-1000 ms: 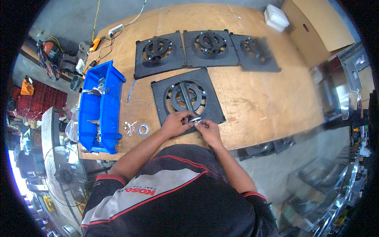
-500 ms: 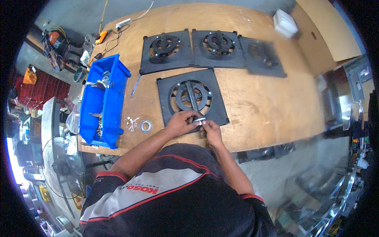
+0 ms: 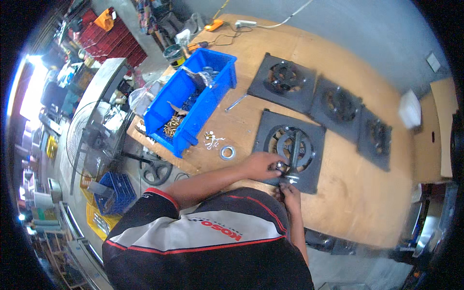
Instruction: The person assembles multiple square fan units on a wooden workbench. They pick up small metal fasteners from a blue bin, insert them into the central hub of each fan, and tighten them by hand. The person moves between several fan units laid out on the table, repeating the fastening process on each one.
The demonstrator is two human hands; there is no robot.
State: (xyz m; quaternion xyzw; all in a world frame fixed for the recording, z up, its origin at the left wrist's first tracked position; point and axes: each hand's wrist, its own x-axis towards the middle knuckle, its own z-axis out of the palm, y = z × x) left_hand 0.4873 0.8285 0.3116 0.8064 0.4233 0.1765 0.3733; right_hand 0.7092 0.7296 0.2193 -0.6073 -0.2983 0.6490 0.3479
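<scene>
On the wooden table in front of me lies a black square plate (image 3: 309, 186) with a round ring and a dark pipe (image 3: 295, 145) across it. The pipe's near end (image 3: 291, 179) shows white, between my hands. My left hand (image 3: 265, 166) is closed round a small dark piece with a shiny metal spot (image 3: 280, 166), just left of that white end; its kind is unclear. My right hand (image 3: 291, 195) is curled below the white end, its fingers partly hidden, so what it grips cannot be made out.
Left stands a blue divided bin (image 3: 212, 108) with brass-coloured pieces. Beside it are white scraps (image 3: 211, 140), a tape roll (image 3: 227, 152) and a wrench (image 3: 236, 103). Several similar black plates (image 3: 299, 99) lie farther back. A white block (image 3: 410, 108) and a cardboard box (image 3: 440, 140) stand at right.
My view has swung left, so the table appears shifted right and turned. My left hand has come off the white end and now has a small shiny piece; my right hand stays close by.
</scene>
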